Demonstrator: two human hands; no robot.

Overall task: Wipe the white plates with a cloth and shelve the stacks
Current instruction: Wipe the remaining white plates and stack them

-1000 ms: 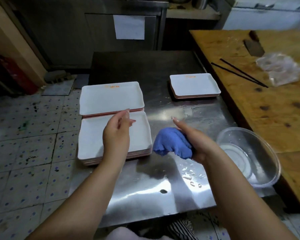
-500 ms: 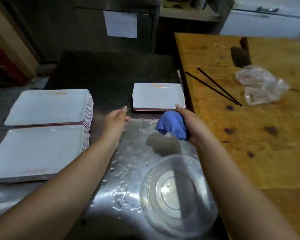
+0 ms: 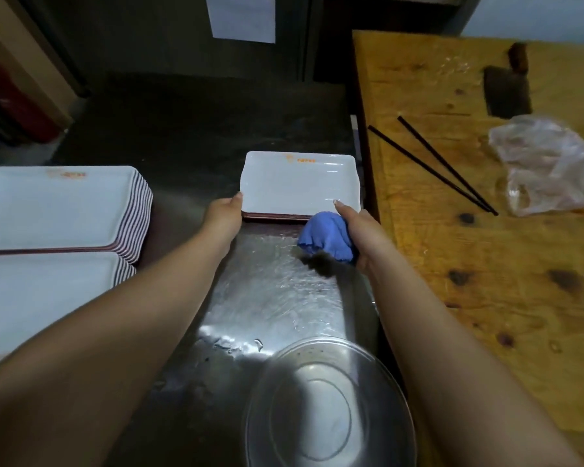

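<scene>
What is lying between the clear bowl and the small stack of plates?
Head view: only wet steel counter, crossed by the right hand holding the blue cloth, between clear bowl and small stack.

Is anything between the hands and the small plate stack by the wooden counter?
Nothing visible. The left hand already touches the stack at its near left corner; the right hand, holding the blue cloth, reaches its near right corner.

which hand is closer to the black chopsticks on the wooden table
Right. The right hand, clutching the blue cloth, is just left of the wooden table's edge, nearer the chopsticks. The left hand is farther left, at the small plate stack's left corner.
</scene>
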